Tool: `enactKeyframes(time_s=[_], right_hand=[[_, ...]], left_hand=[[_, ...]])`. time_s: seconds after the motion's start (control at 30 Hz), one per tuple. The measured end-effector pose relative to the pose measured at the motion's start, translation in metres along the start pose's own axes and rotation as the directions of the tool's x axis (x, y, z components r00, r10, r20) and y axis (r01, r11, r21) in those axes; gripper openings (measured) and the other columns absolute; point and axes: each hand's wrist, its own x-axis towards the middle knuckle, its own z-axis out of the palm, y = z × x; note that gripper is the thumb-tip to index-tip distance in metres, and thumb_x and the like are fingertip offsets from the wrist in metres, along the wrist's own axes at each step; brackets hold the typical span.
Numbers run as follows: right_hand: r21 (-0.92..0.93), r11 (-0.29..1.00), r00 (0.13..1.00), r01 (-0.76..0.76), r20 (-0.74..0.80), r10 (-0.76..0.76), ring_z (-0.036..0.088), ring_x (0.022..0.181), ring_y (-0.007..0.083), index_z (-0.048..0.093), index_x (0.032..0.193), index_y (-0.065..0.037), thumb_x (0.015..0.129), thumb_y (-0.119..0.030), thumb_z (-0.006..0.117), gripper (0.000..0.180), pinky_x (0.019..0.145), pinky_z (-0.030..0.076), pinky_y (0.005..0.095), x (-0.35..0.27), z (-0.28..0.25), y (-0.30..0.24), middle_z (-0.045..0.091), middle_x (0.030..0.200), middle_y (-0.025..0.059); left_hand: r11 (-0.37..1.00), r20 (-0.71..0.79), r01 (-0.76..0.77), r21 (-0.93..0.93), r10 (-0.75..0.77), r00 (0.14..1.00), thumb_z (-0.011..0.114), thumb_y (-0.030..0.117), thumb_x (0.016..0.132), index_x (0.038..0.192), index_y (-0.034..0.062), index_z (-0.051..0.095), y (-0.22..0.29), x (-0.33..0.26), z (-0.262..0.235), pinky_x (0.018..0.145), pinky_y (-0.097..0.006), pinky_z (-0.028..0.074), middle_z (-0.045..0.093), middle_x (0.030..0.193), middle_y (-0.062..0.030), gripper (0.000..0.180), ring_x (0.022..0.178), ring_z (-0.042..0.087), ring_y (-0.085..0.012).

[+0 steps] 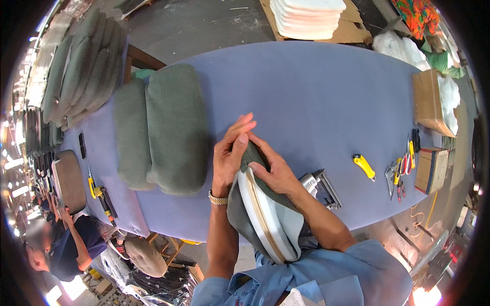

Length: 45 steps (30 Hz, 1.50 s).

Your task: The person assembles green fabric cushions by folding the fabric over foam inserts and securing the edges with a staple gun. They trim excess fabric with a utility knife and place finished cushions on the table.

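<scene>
Upright against my body stands a cushion (263,217) on edge, with a dark green fabric cover, white foam and a thin tan board edge showing along its open side. My left hand (230,150) presses on its far corner, the fingers pointing up and the thumb lying along the fabric. On the other side of that corner, my right hand (275,171) grips the cover, its thumb close to the board edge. The cushion's lower end rests against my blue shirt. Beside my right forearm, a staple gun (320,188) lies on the blue-covered table (286,92).
Two green cushions (176,127) lie to the left, near a tall stack of cushions (87,66). Rightward are a yellow utility knife (364,167), pliers (400,188) and a cardboard box (429,102) of white stuffing. Another person (76,245) works at lower left.
</scene>
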Motion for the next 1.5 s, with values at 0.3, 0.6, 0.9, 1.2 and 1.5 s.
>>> enactKeyframes(time_s=[0.3,0.6,0.9,1.2,1.5], right_hand=[[-0.681,0.618,0.913,-0.392,-0.370,0.172,0.063,0.119,0.0395,0.041,0.155,-0.010,0.082,0.002,0.072,0.080,0.101,0.054,0.0432,-0.202,-0.077,0.066,0.052,0.141,0.0231],[-0.631,0.621,0.884,-0.464,-0.284,0.372,0.056,0.128,0.0387,0.030,0.163,-0.014,0.076,0.005,0.077,0.101,0.105,0.049,0.0426,-0.152,-0.094,0.034,0.051,0.144,0.0238],[-0.544,0.839,0.934,0.025,0.312,0.175,0.070,0.113,0.0289,0.051,0.153,-0.011,0.068,-0.019,0.085,0.092,0.099,0.053,0.0358,0.008,-0.086,-0.147,0.069,0.131,0.0122],[-0.585,0.811,0.861,0.009,0.417,0.291,0.071,0.111,0.0272,0.059,0.147,-0.010,0.072,-0.044,0.084,0.086,0.095,0.053,0.0341,0.032,-0.069,-0.151,0.070,0.127,0.0138],[-0.719,0.694,0.824,-0.038,0.370,0.428,0.069,0.111,0.0287,0.058,0.147,-0.011,0.073,-0.050,0.082,0.087,0.095,0.051,0.0349,0.046,-0.061,-0.156,0.069,0.127,0.0157]], left_hand=[[0.994,-0.056,0.042,0.097,-0.036,0.998,0.063,0.036,0.103,0.149,0.0045,0.055,-0.002,-0.021,0.004,0.107,-0.034,0.043,0.063,0.138,-0.0105,0.056,0.123,0.056,-0.0184],[0.999,-0.109,0.006,0.032,-0.002,0.994,0.067,0.017,0.094,0.149,0.0085,0.055,-0.003,-0.026,0.013,0.114,-0.041,0.036,0.064,0.136,-0.0104,0.057,0.130,0.054,-0.0239],[0.990,-0.137,-0.122,0.074,0.131,0.982,0.069,0.023,0.092,0.149,0.0054,0.055,-0.019,-0.029,0.017,0.116,-0.043,0.035,0.062,0.139,-0.0130,0.061,0.134,0.052,-0.0283],[0.990,-0.120,-0.129,0.060,0.136,0.983,0.067,0.023,0.087,0.150,0.0077,0.054,-0.022,-0.033,0.014,0.125,-0.057,0.019,0.062,0.142,-0.0122,0.066,0.143,0.048,-0.0338],[0.988,-0.056,-0.144,0.059,0.147,0.987,0.064,0.015,0.080,0.154,0.0127,0.049,-0.034,-0.029,0.013,0.124,-0.063,0.013,0.056,0.148,-0.0125,0.075,0.146,0.041,-0.0364]])
